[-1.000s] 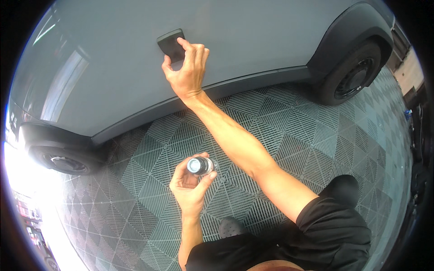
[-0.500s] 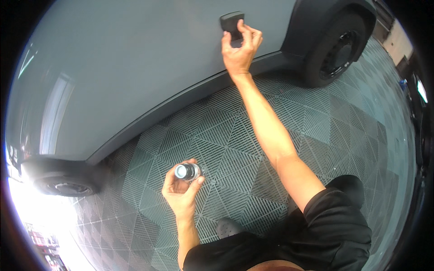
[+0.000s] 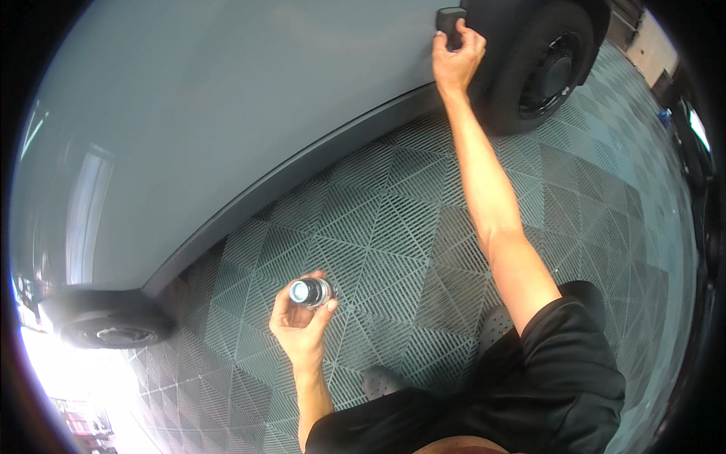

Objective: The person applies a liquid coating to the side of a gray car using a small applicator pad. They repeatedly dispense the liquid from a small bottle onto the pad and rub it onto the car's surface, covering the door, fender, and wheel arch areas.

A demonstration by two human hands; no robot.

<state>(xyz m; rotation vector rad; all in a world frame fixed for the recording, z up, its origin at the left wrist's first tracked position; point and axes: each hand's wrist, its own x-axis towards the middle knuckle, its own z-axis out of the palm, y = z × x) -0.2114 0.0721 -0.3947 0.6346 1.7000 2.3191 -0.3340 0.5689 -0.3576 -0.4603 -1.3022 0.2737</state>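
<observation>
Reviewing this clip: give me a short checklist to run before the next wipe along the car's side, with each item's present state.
1. Right hand grips the dark pad: ok.
2. Pad lies against the grey car panel: ok, it looks pressed flat.
3. Left hand holds the small bottle securely: ok.
4. Bottle capped: cannot tell.
5. Pad kept off the rear wheel: not ok, it sits at the wheel arch edge.
6. Product on pad: cannot tell.

Right arm fully extended, right hand (image 3: 456, 60) pressed against the car body (image 3: 227, 129); left hand (image 3: 300, 325) curled, held well below it.
</observation>
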